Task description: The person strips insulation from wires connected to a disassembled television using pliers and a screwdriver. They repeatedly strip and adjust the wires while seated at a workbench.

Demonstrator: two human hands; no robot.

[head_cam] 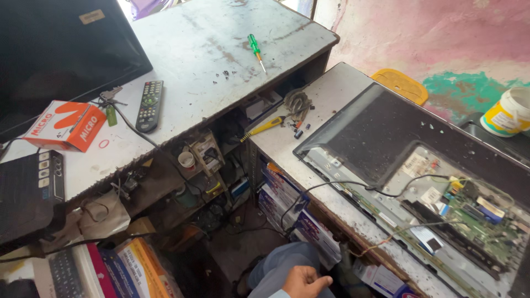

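Note:
Only one of my hands shows, at the bottom edge: my left hand (pixel 307 282), in a light blue sleeve, rests on my knee (pixel 276 264) in grey-blue trousers. Its fingers are curled in and hold nothing. My right hand is out of sight. Nearest on the right, an opened flat television (pixel 386 132) lies face down on a workbench (pixel 326 99). Its green circuit board (pixel 475 215) and loose wires are exposed.
A higher grey bench (pixel 204 55) carries a green screwdriver (pixel 255 51), small screws (pixel 225 73), a black remote (pixel 149 105), keys, an orange and white box (pixel 66 126) and a dark screen. A yellow screwdriver (pixel 264 127) and a white tub (pixel 507 112) sit by the television. Boxes and clutter fill the shelves below.

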